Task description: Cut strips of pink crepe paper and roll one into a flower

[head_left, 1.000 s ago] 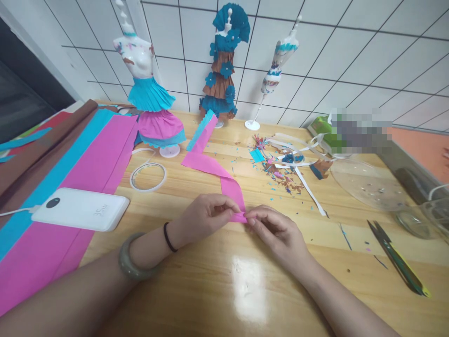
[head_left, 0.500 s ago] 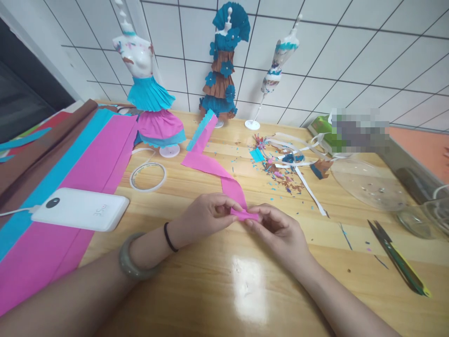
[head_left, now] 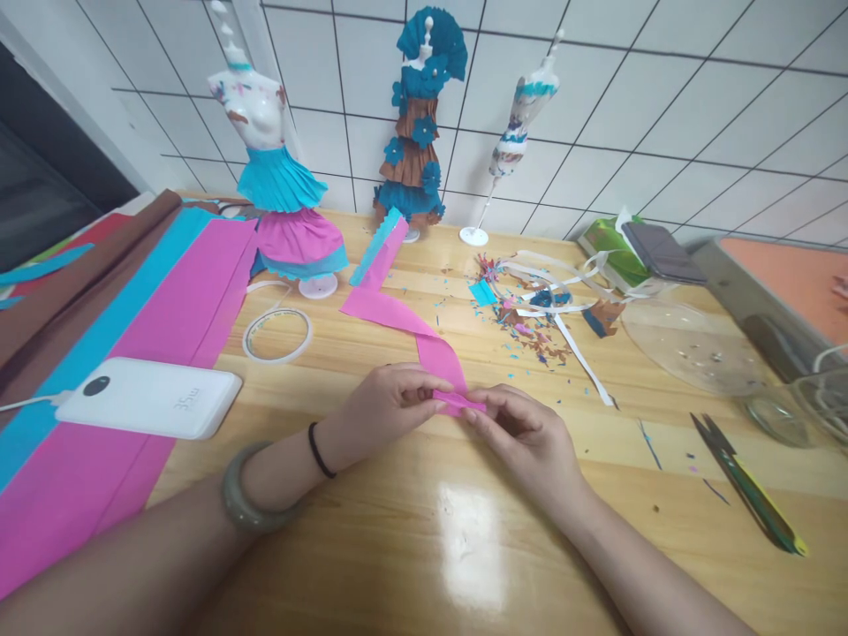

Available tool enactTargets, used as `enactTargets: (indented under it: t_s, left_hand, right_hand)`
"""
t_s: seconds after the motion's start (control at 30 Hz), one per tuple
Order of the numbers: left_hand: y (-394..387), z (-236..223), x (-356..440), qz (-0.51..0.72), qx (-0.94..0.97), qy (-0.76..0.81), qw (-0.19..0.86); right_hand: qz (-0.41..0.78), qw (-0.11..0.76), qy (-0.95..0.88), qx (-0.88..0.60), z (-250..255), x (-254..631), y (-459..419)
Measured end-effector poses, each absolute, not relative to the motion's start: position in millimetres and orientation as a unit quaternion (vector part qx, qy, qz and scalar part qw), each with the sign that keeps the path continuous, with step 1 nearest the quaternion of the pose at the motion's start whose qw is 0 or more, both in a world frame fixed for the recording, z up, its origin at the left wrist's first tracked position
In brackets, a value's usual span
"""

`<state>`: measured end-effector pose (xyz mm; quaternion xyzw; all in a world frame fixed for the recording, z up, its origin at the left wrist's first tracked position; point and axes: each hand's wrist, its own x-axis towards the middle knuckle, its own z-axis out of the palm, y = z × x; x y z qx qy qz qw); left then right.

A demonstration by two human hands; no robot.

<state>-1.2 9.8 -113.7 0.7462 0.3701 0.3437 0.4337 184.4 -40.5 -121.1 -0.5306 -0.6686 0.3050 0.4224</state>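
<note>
The near end of the pink strip (head_left: 442,360) has spread farther right since a second ago, so the right hand's (head_left: 530,437) fingers overlap more of it, while the left hand (head_left: 381,402) has barely budged. Both hands are pinching that end, thumb and fingertips grasping it from either side, just above the wooden table (head_left: 351,548). The rest of the strip snakes away beyond the fingers to a blue-edged far end. A tape ring (head_left: 276,359) lies left of the fingers, and farther left there's a white power bank (head_left: 152,397) on pink fabric (head_left: 125,468). Past the fingers to the right is a messy pile of scraps (head_left: 520,329), with green-handled snips (head_left: 755,496) well off to their right. Farthest beyond them stand three dress forms (head_left: 414,163), the right one undressed.
</note>
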Motion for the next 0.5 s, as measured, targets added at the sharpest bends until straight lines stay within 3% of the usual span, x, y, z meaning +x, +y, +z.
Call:
enactTargets:
  t_s: [0.5]
  left_hand:
    - [9.2, -105.0, -2.6, 0.315, 0.823, 0.329, 0.340]
  right_hand:
    - [0.299, 0.398, -0.701, -0.510, -113.8, 183.1, -41.4]
